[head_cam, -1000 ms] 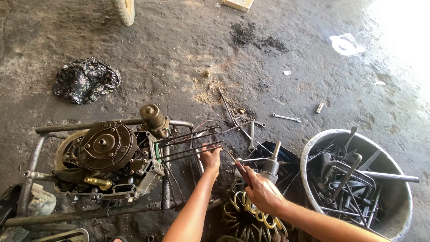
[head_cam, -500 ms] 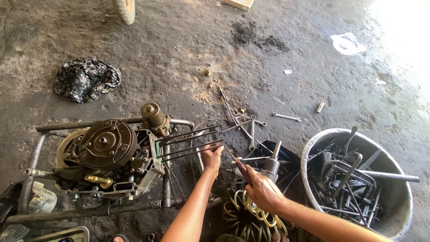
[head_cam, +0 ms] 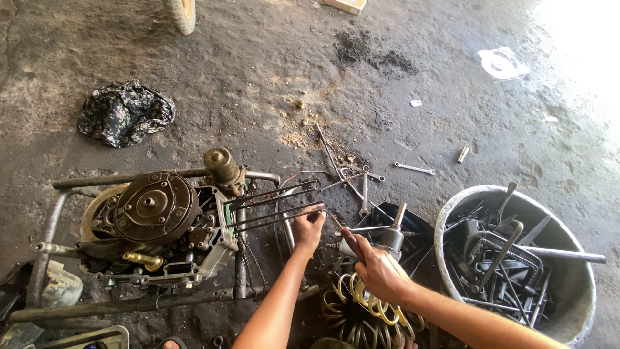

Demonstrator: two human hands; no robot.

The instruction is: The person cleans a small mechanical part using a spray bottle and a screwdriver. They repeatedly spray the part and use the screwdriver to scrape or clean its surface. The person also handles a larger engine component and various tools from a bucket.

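A greasy engine (head_cam: pixel 161 226) sits in a metal tube frame (head_cam: pixel 58 194) on the concrete floor, with several long studs (head_cam: pixel 274 207) sticking out to the right. My left hand (head_cam: pixel 308 227) pinches the end of the lowest stud. My right hand (head_cam: pixel 376 271) is closed on a thin metal tool (head_cam: pixel 336 223) that points toward the left hand's fingers. Below the right hand lies a coiled yellow air hose (head_cam: pixel 355 313) with an air tool (head_cam: pixel 391 236) beside it.
A round grey tub (head_cam: pixel 452 213) full of wrenches and tools stands at the right. Loose wrenches (head_cam: pixel 361 181) and a small spanner (head_cam: pixel 414 169) lie on the floor beyond the hands. A dark patterned cloth (head_cam: pixel 124 113) lies far left, a wheel (head_cam: pixel 182 13) at the top edge.
Both hands stay at the end of the studs; the right hand has shifted slightly toward the left hand. The view has barely moved.
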